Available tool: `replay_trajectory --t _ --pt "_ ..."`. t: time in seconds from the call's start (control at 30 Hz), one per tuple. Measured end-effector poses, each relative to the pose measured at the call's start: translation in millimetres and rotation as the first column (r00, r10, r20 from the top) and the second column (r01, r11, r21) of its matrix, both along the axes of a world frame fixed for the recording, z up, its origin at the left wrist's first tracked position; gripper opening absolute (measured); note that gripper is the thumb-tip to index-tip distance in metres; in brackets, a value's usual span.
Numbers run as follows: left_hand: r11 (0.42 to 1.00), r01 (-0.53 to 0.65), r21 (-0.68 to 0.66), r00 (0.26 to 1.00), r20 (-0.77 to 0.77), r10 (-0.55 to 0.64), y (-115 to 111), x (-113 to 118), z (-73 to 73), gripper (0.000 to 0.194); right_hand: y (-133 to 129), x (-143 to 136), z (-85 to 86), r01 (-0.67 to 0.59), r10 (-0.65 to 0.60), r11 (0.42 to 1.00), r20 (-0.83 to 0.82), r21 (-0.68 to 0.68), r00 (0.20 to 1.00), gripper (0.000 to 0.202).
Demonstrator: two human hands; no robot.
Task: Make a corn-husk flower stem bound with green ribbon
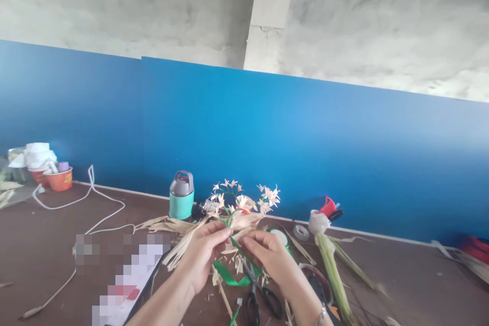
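From here, the step looks like winding green ribbon point(239, 248) round the base of a pale flower spray point(231, 209); the next turn calls, I'd judge, for steady tension. The left hand point(208, 245) pinches the spray, its blooms just beyond the fingertips, while the right hand point(267, 253), fingers nearly closed, grips the ribbon just beside it.

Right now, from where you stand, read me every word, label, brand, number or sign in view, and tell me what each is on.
No text can be read.
Front red-orange tub: yellowish markings, too small and blurred to read.
Pale flat item beside the left forearm: pixelated, so any print is hidden.
Teal flask and green ribbon: no lettering I can make out.
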State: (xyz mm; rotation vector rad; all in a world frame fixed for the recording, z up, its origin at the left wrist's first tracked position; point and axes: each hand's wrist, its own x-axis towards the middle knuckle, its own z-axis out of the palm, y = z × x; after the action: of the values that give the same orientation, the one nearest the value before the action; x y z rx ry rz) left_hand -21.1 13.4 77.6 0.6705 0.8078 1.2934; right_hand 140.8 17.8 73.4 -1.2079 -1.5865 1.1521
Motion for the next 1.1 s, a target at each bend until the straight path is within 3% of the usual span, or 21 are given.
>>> replay_trajectory --t 0.1,0.2,0.27,0.33,0.4,0.47,0.57,0.63,0.67,0.73,0.87,1.1 --pt "0.997 -0.061 0.04 0.998 0.011 0.061 4.3 -7.4 3.1 0.012 -0.4 11.2 2.6 -0.027 0.029 0.999 0.12 -0.017 0.992 0.037" --pt "0.989 -0.14 0.045 0.99 0.018 0.139 9.1 -12.5 4.1 0.007 -1.0 23.0 8.1 0.008 -0.027 0.999 0.395 0.048 0.918 0.034" --pt "0.978 -0.206 0.044 0.978 0.028 0.204 12.5 -14.5 3.7 0.006 -2.1 27.3 9.1 0.022 -0.047 0.999 0.614 0.048 0.788 0.029" --pt "0.965 -0.26 0.026 0.964 0.06 0.258 15.9 -15.6 2.9 0.011 -3.8 26.6 5.6 0.064 -0.032 0.998 0.792 -0.009 0.609 0.019" --pt "0.953 -0.301 -0.028 0.946 0.117 0.302 18.7 -16.2 2.0 0.017 -5.1 20.9 -1.9 0.105 0.001 0.993 0.88 -0.057 0.475 0.016" --pt "0.942 -0.324 -0.085 0.928 0.163 0.334 20.9 -16.6 1.1 0.023 -5.1 12.6 -10.9 0.11 0.06 0.988 0.916 -0.112 0.397 0.025" --pt "0.934 -0.336 -0.118 0.918 0.183 0.353 22.9 -17.2 -0.1 0.028 -2.9 1.9 -22.3 0.094 0.147 0.981 0.966 -0.17 0.212 0.053" --pt "0.93 -0.346 -0.127 0.911 0.192 0.365 23.7 -17.6 -1.0 0.029 -1.5 -1.2 -28.1 0.088 0.165 0.98 0.976 -0.179 0.144 0.062" --pt "0.928 -0.352 -0.126 0.907 0.197 0.371 23.8 -17.8 -1.4 0.029 -1.1 -1.4 -30.9 0.09 0.159 0.981 0.976 -0.173 0.147 0.064" --pt "0.924 -0.363 -0.118 0.902 0.206 0.381 23.5 -17.9 -2.0 0.029 -1.0 0.3 -36.5 0.09 0.106 0.988 0.968 -0.129 0.225 0.062" --pt "0.921 -0.378 -0.092 0.897 0.211 0.389 20.4 -17.8 -0.8 0.024 -1.8 9.4 -44.0 0.091 -0.062 0.995 0.91 0.027 0.41 0.037" --pt "0.888 -0.44 -0.134 0.878 0.14 0.457 14.8 -17.8 7.3 0.015 0.1 37.7 -30.0 0.079 -0.108 0.994 0.798 0.076 0.592 0.027"
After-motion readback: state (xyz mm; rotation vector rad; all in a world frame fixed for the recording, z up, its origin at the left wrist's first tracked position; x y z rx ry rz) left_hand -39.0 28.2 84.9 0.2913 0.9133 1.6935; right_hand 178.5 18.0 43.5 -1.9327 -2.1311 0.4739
